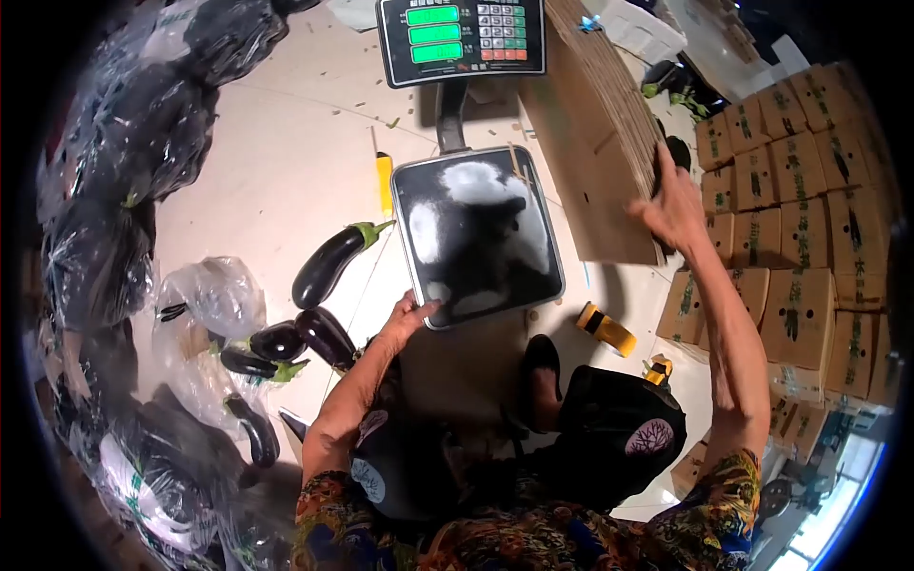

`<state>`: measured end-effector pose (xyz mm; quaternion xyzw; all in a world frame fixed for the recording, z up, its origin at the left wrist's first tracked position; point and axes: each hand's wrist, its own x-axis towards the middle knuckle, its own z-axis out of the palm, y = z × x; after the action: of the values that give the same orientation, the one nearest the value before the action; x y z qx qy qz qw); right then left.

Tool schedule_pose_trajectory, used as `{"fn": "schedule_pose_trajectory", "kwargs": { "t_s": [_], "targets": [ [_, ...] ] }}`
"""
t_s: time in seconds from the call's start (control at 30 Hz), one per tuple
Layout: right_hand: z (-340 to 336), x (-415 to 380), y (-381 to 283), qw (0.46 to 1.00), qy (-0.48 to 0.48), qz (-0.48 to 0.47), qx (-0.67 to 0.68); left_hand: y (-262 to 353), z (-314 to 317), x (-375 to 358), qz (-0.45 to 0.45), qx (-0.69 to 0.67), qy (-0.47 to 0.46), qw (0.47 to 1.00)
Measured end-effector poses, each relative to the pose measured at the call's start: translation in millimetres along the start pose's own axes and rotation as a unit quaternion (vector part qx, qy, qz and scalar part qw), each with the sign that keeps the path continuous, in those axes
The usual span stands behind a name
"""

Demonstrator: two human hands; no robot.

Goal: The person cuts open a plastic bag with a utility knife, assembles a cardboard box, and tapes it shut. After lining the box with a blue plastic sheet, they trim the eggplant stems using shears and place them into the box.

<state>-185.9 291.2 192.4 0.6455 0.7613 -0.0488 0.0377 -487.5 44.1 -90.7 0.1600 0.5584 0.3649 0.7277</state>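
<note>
My left hand [407, 316] is closed on the near left corner of the metal platform [481, 238] of a weighing scale. Behind the platform the scale's display [464, 40] shows lit green digits. My right hand [674, 211] is at the near end of a stack of flattened cardboard boxes [595, 143] standing on edge. Its thumb and forefinger are spread apart; the other fingers are partly hidden. Left of the scale lies a large eggplant [331, 268] with a green stem. Another eggplant [326, 338] lies nearer my left forearm.
Clear plastic bags of eggplants [133, 133] line the left side. A loose plastic bag [214, 295] lies by several eggplants. Packed cartons [795, 181] are stacked at right. Yellow tape dispensers [607, 329] and a yellow tool [384, 183] lie on the floor. A white foam box [643, 29] stands behind.
</note>
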Motion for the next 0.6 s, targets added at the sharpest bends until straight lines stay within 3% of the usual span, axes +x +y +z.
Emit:
{"fn": "schedule_pose_trajectory", "kwargs": {
  "t_s": [0.07,0.17,0.27,0.3,0.37,0.4,0.47,0.53,0.6],
  "targets": [
    [-2,-27,8,0.999,0.011,-0.031,0.0,-27,-14,-6,0.059,0.078,0.008,0.995],
    [-17,-65,4,0.998,-0.025,-0.024,0.052,-53,-30,-23,0.073,0.068,-0.026,0.995],
    [-20,-88,8,0.995,-0.035,-0.004,0.091,-49,-24,-44,0.154,0.175,0.018,0.972],
    [-18,-91,9,0.995,-0.022,-0.008,0.093,-48,-27,-39,0.141,0.187,0.03,0.972],
    [-11,-95,7,0.996,-0.009,0.001,0.086,-26,-31,-39,0.115,0.221,0.167,0.954],
    [-6,-96,7,0.996,0.002,0.001,0.086,-13,-36,-35,0.099,0.238,0.232,0.938],
    [-2,-98,7,0.998,0.01,0.004,0.07,12,-55,-7,0.244,0.308,0.318,0.863],
    [0,-97,7,0.998,0.018,0.001,0.064,49,-65,26,0.394,0.361,0.392,0.749],
    [-2,-100,-1,0.997,0.016,0.009,0.076,85,-71,53,0.375,0.378,0.412,0.74]
  ]
}}
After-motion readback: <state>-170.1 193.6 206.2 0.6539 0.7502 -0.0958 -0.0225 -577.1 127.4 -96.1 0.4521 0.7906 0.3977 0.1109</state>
